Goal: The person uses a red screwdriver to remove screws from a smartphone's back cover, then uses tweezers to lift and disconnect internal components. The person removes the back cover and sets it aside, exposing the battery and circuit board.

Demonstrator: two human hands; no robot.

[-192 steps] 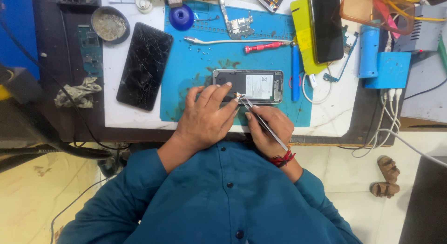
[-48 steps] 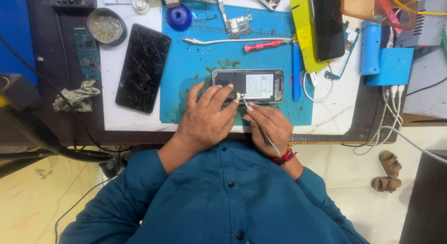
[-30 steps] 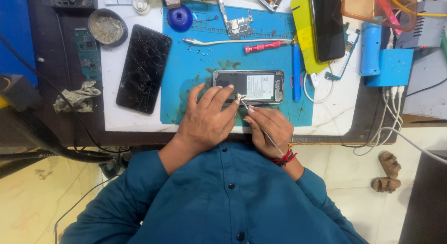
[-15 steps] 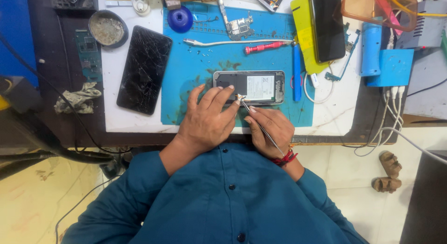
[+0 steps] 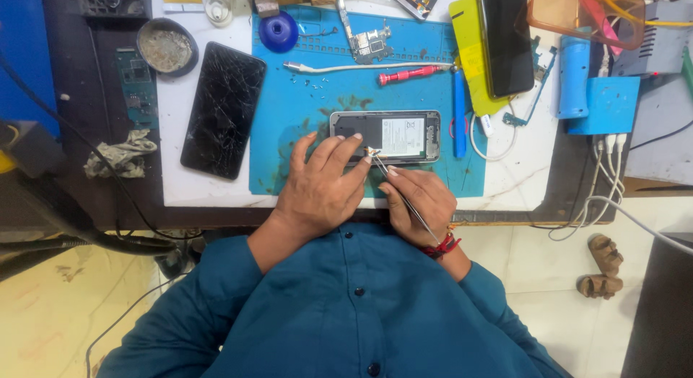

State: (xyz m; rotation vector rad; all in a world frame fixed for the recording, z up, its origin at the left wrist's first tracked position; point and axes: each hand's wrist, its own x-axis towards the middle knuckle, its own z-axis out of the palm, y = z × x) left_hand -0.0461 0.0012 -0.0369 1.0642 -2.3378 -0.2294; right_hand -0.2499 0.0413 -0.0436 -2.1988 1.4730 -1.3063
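Nothing has shifted: left hand (image 5: 321,194) flat on opened phone (image 5: 386,136), right hand (image 5: 419,205) pinching tweezers (image 5: 404,199).

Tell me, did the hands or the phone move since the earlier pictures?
Hardly. The right hand keeps its grip on the thin tweezers, tip at the open phone's near edge; the tool only tilted slightly. The left hand stays pressed on the phone. The cracked black screen and red screwdriver stayed put.

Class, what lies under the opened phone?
The opened phone lies on a blue work mat. The left hand covers its near-left corner, so the mat there is hidden.
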